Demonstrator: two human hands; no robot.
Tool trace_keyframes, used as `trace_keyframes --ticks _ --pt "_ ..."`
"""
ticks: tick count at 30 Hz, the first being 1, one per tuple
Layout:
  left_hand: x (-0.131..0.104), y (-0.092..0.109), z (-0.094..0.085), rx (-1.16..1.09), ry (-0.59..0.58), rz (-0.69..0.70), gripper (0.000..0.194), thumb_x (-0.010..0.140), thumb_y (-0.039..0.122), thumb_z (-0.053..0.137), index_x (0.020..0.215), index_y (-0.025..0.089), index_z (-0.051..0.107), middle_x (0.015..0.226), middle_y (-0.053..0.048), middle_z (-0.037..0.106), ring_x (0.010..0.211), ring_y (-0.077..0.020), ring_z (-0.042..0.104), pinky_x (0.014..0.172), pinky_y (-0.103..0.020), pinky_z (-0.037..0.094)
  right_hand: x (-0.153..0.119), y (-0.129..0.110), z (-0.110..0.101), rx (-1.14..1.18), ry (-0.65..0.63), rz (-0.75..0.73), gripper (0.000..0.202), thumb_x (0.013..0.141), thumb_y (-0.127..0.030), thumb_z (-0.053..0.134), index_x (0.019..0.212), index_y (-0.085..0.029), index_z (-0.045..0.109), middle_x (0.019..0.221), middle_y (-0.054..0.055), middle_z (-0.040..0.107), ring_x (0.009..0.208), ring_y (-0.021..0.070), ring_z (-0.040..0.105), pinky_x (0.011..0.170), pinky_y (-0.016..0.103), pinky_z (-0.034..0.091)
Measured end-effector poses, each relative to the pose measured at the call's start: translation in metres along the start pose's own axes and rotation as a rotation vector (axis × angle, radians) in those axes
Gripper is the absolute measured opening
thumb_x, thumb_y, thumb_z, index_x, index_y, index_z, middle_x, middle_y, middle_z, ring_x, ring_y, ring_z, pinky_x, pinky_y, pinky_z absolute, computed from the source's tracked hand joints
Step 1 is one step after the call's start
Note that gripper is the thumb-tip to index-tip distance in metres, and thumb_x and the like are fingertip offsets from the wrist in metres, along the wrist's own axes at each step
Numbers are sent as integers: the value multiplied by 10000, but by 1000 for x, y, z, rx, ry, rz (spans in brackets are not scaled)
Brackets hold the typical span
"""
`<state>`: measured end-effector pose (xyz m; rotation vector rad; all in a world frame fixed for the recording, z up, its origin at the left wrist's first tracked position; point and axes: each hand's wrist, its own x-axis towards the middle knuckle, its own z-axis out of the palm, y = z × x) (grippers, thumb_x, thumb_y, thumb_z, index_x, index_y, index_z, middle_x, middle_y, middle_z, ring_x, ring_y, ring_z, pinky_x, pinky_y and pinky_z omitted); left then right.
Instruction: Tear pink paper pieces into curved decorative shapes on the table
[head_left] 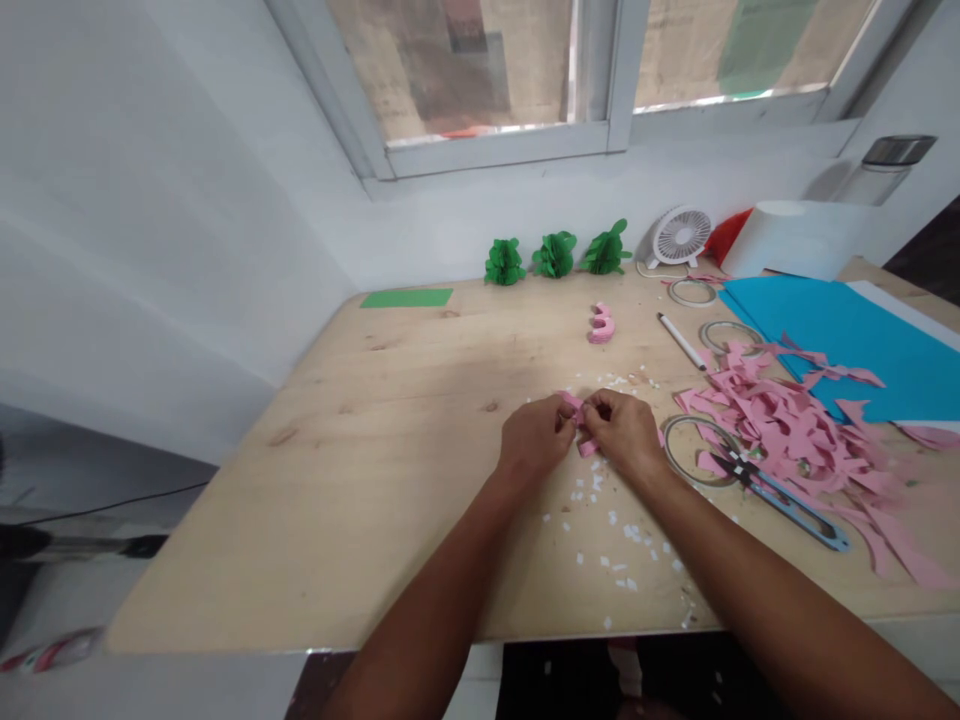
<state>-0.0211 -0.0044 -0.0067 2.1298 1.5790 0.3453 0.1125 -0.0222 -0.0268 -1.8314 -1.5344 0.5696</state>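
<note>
Near the middle of the table, my left hand (536, 437) and my right hand (624, 428) meet, fingertips pinched on a small pink paper piece (588, 447). Its exact shape is mostly hidden by the fingers. Beyond the hands lies a stack of pink curved paper cutouts (602, 325). Tiny white paper bits (630, 533) are scattered around and below my right hand. Just right of that hand, a roll of tape (679, 455) lies flat, with a pair of blue-handled snips (795, 505) resting partly over it.
Pink paper scraps (802, 430) are heaped at the right, beside blue sheets (892, 345). A white marker (681, 341) lies behind them. Along the wall stand green paper ornaments (555, 255) and a small white fan (681, 238). A green paper strip (406, 298) lies at the back left.
</note>
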Motion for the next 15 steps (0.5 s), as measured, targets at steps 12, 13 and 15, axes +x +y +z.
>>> trace_keyframes --ticks 12,13,15 --pt "1 0 4 50 32 34 172 788 283 471 865 240 619 784 1 652 760 -162 578 663 -253 393 -2 -2 -1 -47 -4 -16 212 744 -261 468 633 -210 641 578 3 635 516 125 578 495 210 341" --pt "1 0 4 55 37 36 172 787 277 468 860 238 618 787 -1 653 756 -163 578 659 -254 392 -2 -2 -1 -53 -1 -16 211 743 -260 469 632 -211 641 577 2 636 517 126 578 495 211 340" --pt "2 0 5 68 45 35 171 783 268 463 845 232 618 791 -5 654 748 -165 577 647 -256 389 -1 -3 -2 -70 11 -13 207 740 -257 474 629 -213 642 570 1 634 519 127 579 498 213 339"
